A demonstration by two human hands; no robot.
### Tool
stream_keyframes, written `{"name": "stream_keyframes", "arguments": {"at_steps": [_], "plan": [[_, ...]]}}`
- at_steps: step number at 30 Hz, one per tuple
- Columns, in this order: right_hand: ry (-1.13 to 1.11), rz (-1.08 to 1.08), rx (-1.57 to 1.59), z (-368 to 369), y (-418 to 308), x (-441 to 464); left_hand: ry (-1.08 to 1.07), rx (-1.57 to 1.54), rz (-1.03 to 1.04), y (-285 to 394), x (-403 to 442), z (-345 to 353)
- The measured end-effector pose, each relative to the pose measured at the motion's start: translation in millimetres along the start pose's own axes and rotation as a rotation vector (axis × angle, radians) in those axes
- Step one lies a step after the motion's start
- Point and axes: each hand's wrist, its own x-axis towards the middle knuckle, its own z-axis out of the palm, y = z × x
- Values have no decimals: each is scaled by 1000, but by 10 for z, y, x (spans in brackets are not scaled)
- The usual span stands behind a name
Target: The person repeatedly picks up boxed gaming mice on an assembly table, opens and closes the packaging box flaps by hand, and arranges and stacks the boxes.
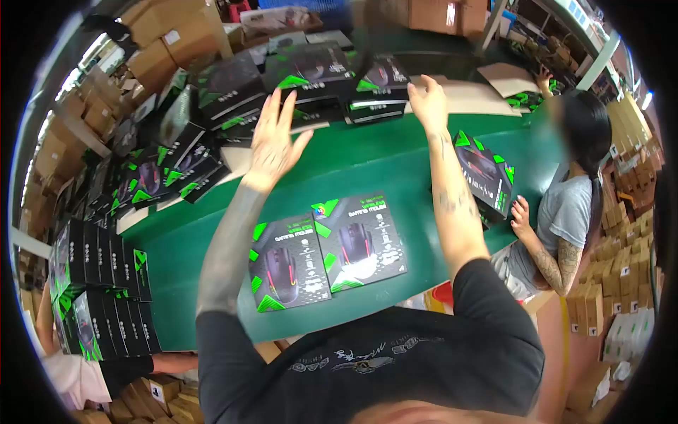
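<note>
Two black and green gaming mouse boxes, a left one [286, 265] and a right one [360, 244], lie face up and side by side on the green table [191, 283] in front of me. My left hand [274, 145] is stretched forward with its fingers spread, its fingertips close to a stack of the same boxes [307, 67]. At the right end of the stacks, my right hand [429, 106] is beside another mouse box [381, 74], fingers loosely bent and apart. Whether its fingertips touch that box I cannot tell. Neither hand appears to hold anything.
A co-worker [565, 205] at the right has a hand by a tilted mouse box [484, 173]. Stacked boxes [102, 283] stand at the table's left end, where another person [85, 374] is partly visible. More boxes [152, 173] pile up at the far left. Cartons [621, 275] line the right side.
</note>
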Motion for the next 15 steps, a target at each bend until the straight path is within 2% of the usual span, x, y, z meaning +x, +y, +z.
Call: {"name": "stream_keyframes", "arguments": {"at_steps": [1, 3, 5, 7, 9, 10, 12, 15], "plan": [[53, -24, 142, -236, -99, -311, -89, -85, -51, 231, -261, -266], [-194, 7, 254, -750, -292, -1149, -402, -97, -163, 620, -867, -865], [-495, -27, 98, -942, -147, -1890, -676, -136, -320, 839, -1486, -1305], [-899, 228, 271, -1134, -286, -2314, -844, -173, -364, 1026, -2005, -1524], [-781, 182, 197, -1186, -378, -2555, -639, -212, -503, 1100, -2362, -1482], [-803, 242, 181, -1207, -437, -2582, -568, -195, -562, 1138, -2402, -1446], [-718, 83, 94, -1210, -507, -2574, -440, -151, -679, 1222, -2437, -1408], [-640, -73, 62, -1168, -559, -2481, -497, -32, -602, 1191, -2506, -1387]]}}
